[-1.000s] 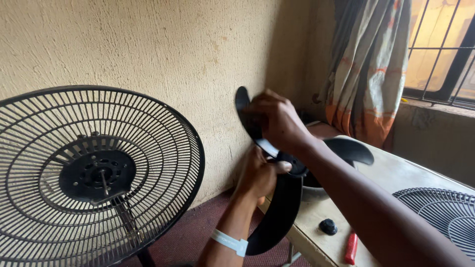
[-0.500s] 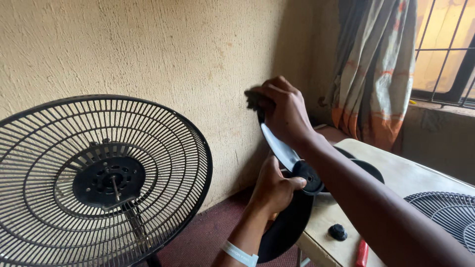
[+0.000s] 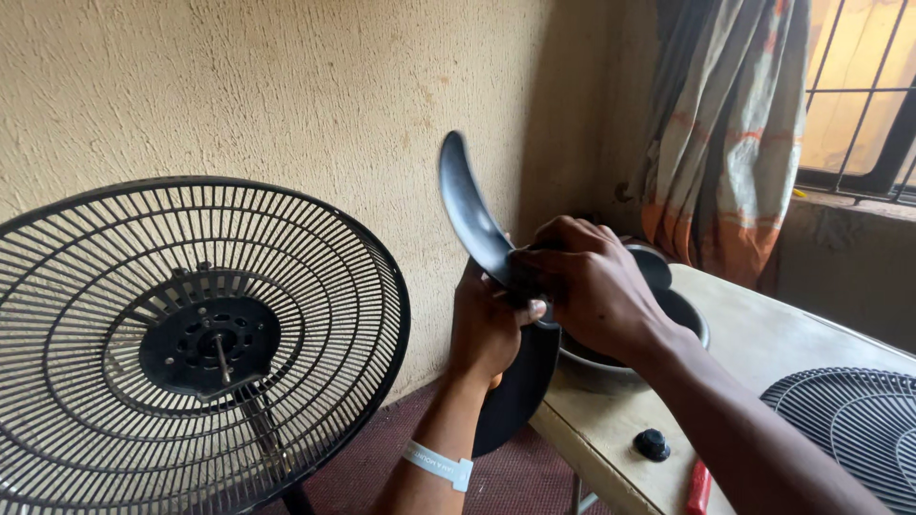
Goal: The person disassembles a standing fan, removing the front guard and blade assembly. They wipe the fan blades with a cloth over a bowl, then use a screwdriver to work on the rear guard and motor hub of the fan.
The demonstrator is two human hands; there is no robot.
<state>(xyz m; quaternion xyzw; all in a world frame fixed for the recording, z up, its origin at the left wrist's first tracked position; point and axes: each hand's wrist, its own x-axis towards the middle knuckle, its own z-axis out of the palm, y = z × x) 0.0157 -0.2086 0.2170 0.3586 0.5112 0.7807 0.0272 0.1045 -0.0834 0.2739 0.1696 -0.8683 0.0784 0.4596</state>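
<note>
A black fan blade assembly (image 3: pixel 469 217) is held in the air between my two hands, one blade curving up, another hanging down below them. My left hand (image 3: pixel 484 329) grips it from behind and below near the hub. My right hand (image 3: pixel 587 286) closes over the hub from the front. To the left stands the fan's black rear grille (image 3: pixel 191 334) with its motor shaft (image 3: pixel 221 353) sticking out at the centre.
A pale table (image 3: pixel 763 343) at right carries a dark bowl (image 3: pixel 682 315), a small black cap nut (image 3: pixel 653 444), a red-handled tool (image 3: pixel 698 488) and a second black grille (image 3: pixel 859 429). A patterned curtain (image 3: pixel 730 143) hangs by a barred window (image 3: pixel 859 86).
Both hands have turned the blade assembly and shifted it left and up toward the standing grille. My right hand has slid from a blade down onto the hub.
</note>
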